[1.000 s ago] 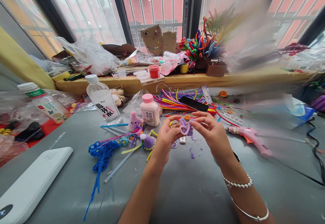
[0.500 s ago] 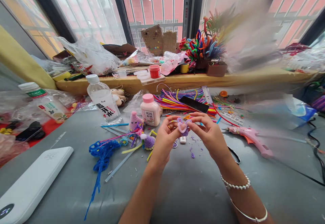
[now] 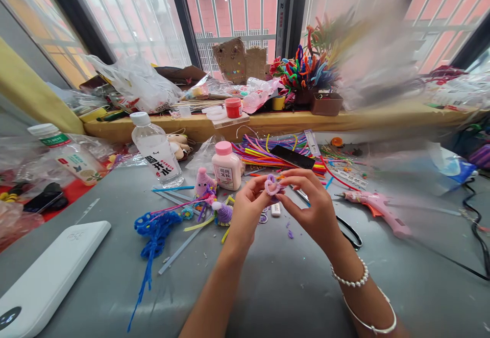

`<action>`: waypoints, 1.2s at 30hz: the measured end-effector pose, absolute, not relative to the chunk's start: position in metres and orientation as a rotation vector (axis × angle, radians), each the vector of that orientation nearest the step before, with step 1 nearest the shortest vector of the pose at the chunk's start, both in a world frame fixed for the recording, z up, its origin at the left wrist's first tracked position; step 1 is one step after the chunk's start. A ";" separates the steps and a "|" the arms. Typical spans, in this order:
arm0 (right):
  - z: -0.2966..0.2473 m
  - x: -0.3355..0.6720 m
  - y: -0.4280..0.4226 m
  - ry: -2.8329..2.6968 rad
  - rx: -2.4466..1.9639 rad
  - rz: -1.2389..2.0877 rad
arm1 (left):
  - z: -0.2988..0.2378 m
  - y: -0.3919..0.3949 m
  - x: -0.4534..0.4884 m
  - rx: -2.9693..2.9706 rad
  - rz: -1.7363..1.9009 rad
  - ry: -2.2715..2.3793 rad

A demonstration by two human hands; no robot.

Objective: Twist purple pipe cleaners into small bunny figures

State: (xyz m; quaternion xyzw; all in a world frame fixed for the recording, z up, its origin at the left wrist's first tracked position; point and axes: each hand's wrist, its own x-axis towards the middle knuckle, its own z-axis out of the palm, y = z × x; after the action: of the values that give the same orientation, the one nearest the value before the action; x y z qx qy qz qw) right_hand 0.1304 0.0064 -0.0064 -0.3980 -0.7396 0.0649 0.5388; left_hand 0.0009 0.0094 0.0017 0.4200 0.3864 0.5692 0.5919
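"What's hard to make out?"
"The underside of the purple chenille ring point(image 3: 272, 185); fingers cover it. A metallic item point(image 3: 301, 194) is mostly hidden behind the right hand point(image 3: 312, 208), so I can't name it. The power bank point(image 3: 51, 279) runs off the left edge, and the far right is smeared."

"Who has the ring?"
"The left hand point(image 3: 248, 209), pinching it closed between thumb and fingers, above the table. The right thumb and forefinger are at its right edge, slightly parted; I can't tell whether they grip it."

"And the surface?"
"A grey tabletop point(image 3: 283, 297) with purple scraps point(image 3: 290, 234) below the hands. A pink glue gun point(image 3: 386, 213) lies to the right, and a smartphone point(image 3: 292, 157) rests on bundled pipe cleaners point(image 3: 254, 153). Behind is a cluttered windowsill point(image 3: 153, 125) under barred windows point(image 3: 245, 11)."

"Anything different from half a second ago?"
"Then the ring looked like two lobes, with the right fingertips together on it; now it shows one round loop and that thumb sits lower. The right wrist's beaded bracelet point(image 3: 350, 281) has shifted left, and more of the black band point(image 3: 359, 238) beside it shows."
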 end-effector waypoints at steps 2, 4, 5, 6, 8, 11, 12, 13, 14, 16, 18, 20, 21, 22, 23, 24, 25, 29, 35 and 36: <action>-0.008 0.130 0.007 -1.817 -0.940 0.046 | 0.002 0.009 0.001 1.000 1.371 0.937; -0.010 0.129 0.007 -1.875 -0.944 -0.063 | 0.001 0.008 0.002 1.034 1.388 0.954; -0.011 0.129 0.007 -1.894 -0.954 -0.108 | 0.001 0.008 0.002 1.051 1.379 0.952; -0.012 0.128 0.007 -1.898 -0.964 -0.148 | 0.001 0.008 0.002 1.064 1.364 0.946; -0.014 0.128 0.007 -1.883 -0.980 -0.192 | 0.001 0.007 0.002 1.073 1.338 0.929; -0.015 0.127 0.005 -1.803 -0.987 -0.133 | 0.001 0.007 0.001 1.050 1.324 0.903; -0.015 0.126 0.005 -1.760 -1.000 -0.088 | 0.001 0.007 0.001 1.037 1.320 0.890; -0.015 0.126 0.004 -1.709 -1.018 -0.037 | 0.001 0.007 0.001 1.023 1.318 0.878; -0.015 0.125 0.004 -1.659 -1.037 0.019 | 0.001 0.007 0.001 1.008 1.318 0.864; -0.014 0.125 0.003 -1.591 -1.057 0.146 | 0.002 0.007 0.001 0.989 1.329 0.846; -0.013 0.124 0.003 -1.563 -1.041 0.268 | 0.003 0.007 0.000 0.981 1.345 0.838; -0.012 0.123 0.003 -1.532 -1.027 0.369 | 0.004 0.007 0.000 0.971 1.358 0.839; -0.012 0.123 0.003 -1.502 -1.027 0.410 | 0.004 0.007 0.000 0.965 1.357 0.839; -0.012 0.123 0.003 -1.469 -1.028 0.453 | 0.005 0.007 0.000 0.960 1.352 0.837; -0.012 0.123 0.003 -1.434 -1.026 0.498 | 0.005 0.007 0.000 0.957 1.345 0.833; -0.012 0.124 0.003 -1.400 -1.017 0.545 | 0.005 0.007 0.000 0.954 1.338 0.830; -0.012 0.124 0.004 -1.364 -1.001 0.593 | 0.005 0.007 0.000 0.948 1.334 0.826; -0.010 0.127 0.006 -1.247 -0.946 0.726 | 0.003 0.009 -0.001 0.885 1.345 0.844; -0.010 0.128 0.008 -1.257 -0.944 0.739 | 0.001 0.010 0.001 0.869 1.309 0.818; -0.011 0.128 0.009 -1.262 -0.938 0.740 | 0.001 0.009 0.002 0.873 1.298 0.807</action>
State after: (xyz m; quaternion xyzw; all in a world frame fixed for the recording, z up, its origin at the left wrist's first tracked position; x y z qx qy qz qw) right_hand 0.1278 0.0085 -0.0108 -0.4121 -0.5545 0.3250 0.6458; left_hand 0.0016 0.0094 0.0009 0.3823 0.3534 0.5683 0.6372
